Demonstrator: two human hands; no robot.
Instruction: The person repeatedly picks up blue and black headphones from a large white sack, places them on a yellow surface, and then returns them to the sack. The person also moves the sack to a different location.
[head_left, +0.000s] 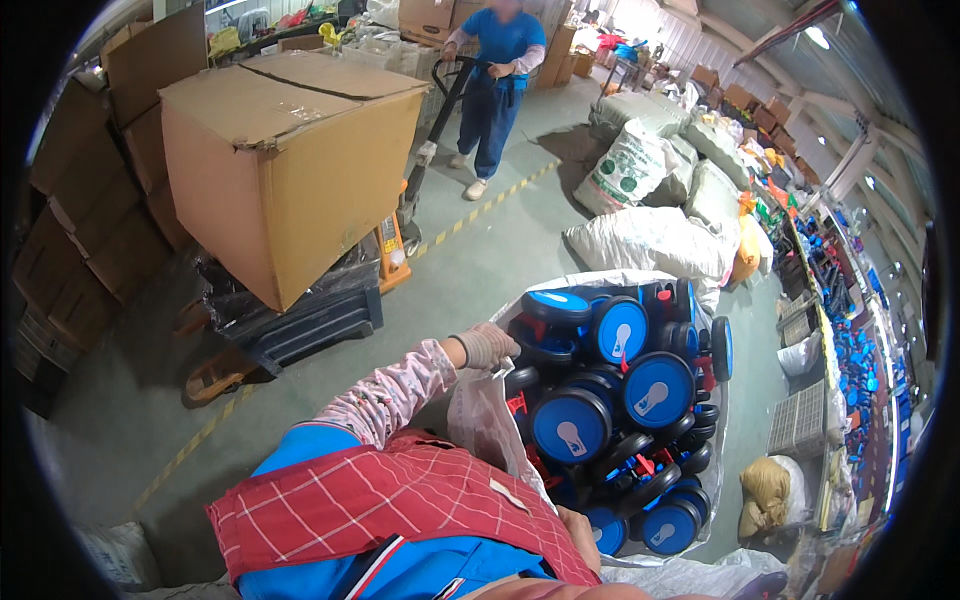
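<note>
My left hand (486, 346), in a beige knitted glove below a pink patterned sleeve, grips the bunched rim of a large white woven sack (480, 409). The sack stands open before me, filled with wheel assemblies: black-tyred wheels with blue discs (571, 426) and small red parts (705, 373). Some of the discs bear a pale sticker. At the sack's near rim is my right hand (579, 531), partly covered by my red checked apron (390, 487). Its fingertips are hidden, so its hold on the rim cannot be made out.
A person (495, 82) in blue holds the handle of an orange pallet jack (391, 251), which carries a big carton (300, 172) on a dark pallet (315, 322). Stuffed sacks (652, 240) lie beyond my sack. Crates (799, 424) and a parts-laden bench (855, 360) line the right; cartons (90, 187) stack left.
</note>
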